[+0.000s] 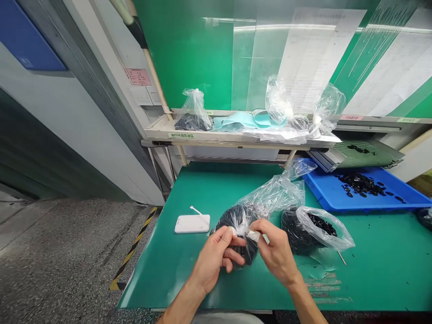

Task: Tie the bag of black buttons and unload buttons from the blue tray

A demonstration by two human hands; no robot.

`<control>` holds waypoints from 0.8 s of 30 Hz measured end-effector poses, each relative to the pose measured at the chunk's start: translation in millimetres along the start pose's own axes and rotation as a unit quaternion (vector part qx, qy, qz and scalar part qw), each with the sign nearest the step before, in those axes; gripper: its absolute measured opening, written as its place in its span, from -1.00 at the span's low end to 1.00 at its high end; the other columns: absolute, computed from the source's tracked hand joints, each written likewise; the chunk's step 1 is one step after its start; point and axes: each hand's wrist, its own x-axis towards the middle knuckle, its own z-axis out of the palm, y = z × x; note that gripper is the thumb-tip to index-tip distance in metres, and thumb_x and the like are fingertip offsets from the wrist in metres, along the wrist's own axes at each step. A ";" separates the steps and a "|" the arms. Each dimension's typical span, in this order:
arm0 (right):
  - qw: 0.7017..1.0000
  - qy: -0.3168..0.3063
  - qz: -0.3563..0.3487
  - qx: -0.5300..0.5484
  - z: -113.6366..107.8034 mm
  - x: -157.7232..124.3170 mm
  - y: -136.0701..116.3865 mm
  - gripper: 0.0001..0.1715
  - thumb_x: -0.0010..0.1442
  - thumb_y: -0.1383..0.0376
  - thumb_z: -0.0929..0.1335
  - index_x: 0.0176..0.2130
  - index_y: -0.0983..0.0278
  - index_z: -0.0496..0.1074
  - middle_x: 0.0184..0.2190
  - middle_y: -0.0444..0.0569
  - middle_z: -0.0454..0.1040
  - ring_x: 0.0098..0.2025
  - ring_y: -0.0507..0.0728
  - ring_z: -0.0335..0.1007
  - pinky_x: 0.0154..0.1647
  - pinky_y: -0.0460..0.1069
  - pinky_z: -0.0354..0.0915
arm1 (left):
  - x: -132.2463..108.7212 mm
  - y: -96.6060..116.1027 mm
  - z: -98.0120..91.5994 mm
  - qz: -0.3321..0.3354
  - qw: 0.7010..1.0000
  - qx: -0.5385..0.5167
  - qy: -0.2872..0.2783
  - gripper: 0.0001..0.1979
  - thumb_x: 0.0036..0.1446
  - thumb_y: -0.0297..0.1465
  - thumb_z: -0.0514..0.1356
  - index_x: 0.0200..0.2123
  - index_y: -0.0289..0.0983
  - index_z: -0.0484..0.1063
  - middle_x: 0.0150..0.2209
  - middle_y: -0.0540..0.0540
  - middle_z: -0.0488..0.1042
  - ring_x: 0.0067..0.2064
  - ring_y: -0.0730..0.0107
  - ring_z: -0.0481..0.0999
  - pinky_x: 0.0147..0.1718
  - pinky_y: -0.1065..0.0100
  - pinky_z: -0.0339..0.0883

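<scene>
A clear plastic bag [259, 202] full of small black parts lies on the green table [202, 189] in front of me. My left hand [216, 256] and my right hand [275, 252] both pinch the bag near a white strip at its neck, fingers closed. A second bag of black parts [313, 227] lies open just to the right of my right hand.
A white flat box [192, 223] with a white tie lies left of the bags. A blue tray [364, 189] with loose black parts sits at the right. The shelf [189, 132] behind holds more plastic bags and teal sheets. Floor with a yellow-black stripe lies left.
</scene>
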 end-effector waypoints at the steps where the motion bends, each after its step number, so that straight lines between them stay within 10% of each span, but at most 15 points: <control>1: 0.999 -0.002 -0.043 -0.033 3.4 -2.1 -8.0 -0.73 0.32 0.50 0.18 -0.24 0.24 0.38 -0.34 -0.11 0.46 -0.31 0.05 0.34 -0.31 -0.07 0.20 | -1.2 -1.0 3.5 -0.019 0.998 -0.054 -0.009 -0.38 -0.08 0.18 0.36 -0.28 -0.24 0.36 -0.33 -0.05 0.51 -0.45 0.38 0.55 -0.65 0.48 0.19; 8: 0.965 -0.024 -0.178 -0.192 31.6 -17.0 -32.9 -0.69 0.45 0.41 0.15 -0.32 0.26 0.32 -0.37 -0.06 0.44 -0.35 0.11 0.23 -0.31 0.02 0.12 | 1.4 -5.5 3.9 -0.016 0.973 -0.231 -0.003 -0.48 -0.25 -0.11 0.58 -0.40 -0.31 0.44 -0.50 0.09 0.32 -0.50 0.63 0.30 -0.48 0.55 0.29; 15: 0.971 -0.178 0.031 -0.158 13.7 1.5 -25.0 -0.54 0.29 0.47 0.26 0.12 0.14 0.37 -0.26 -0.09 0.39 -0.30 0.07 0.32 -0.40 -0.06 0.08 | -0.1 -10.1 1.5 0.059 0.998 -0.038 -0.001 -0.53 -0.11 -0.03 0.48 -0.36 -0.32 0.55 -0.44 -0.04 0.43 -0.42 0.46 0.31 -0.43 0.43 0.27; 24: 0.941 -0.257 0.142 -0.167 17.1 26.8 -24.3 -0.92 0.25 0.28 0.40 -0.20 0.21 0.47 -0.32 -0.13 0.43 -0.34 0.05 0.27 -0.38 -0.05 -0.02 | -3.4 -5.7 -13.1 0.038 0.993 0.097 -0.049 -0.52 -0.08 -0.06 0.44 -0.20 -0.28 0.54 -0.39 -0.01 0.43 -0.34 0.39 0.26 -0.36 0.41 0.20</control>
